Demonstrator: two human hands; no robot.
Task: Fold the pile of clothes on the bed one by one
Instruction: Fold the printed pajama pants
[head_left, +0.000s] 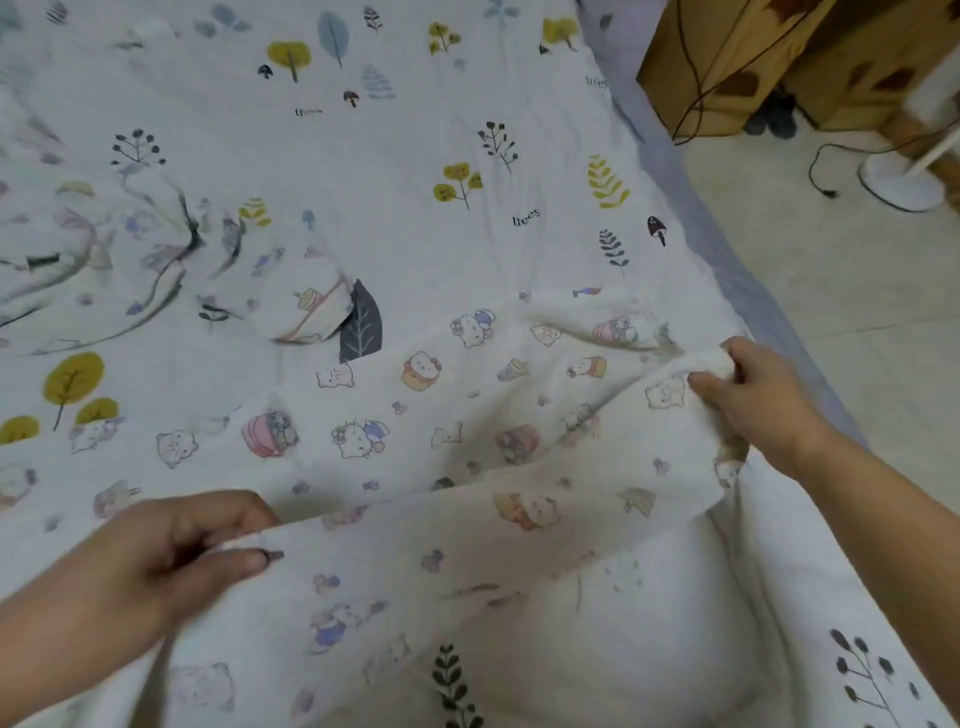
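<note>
A white garment (441, 447) printed with small cartoon cats and cupcakes lies spread across the near part of the bed. My left hand (192, 551) pinches its near edge at the lower left, thumb on top of the cloth. My right hand (753, 395) grips a bunched corner of the same garment at the right, lifted slightly off the bed. A fold of the cloth runs between both hands. A crumpled pile of other pale printed clothes (104, 260) lies at the left, farther back.
The bed sheet (363, 156) is white with tree and leaf prints. Its right edge (727, 244) drops to a tiled floor. A wooden cabinet (753, 67), black cables and a white fan base (898, 182) stand at the upper right.
</note>
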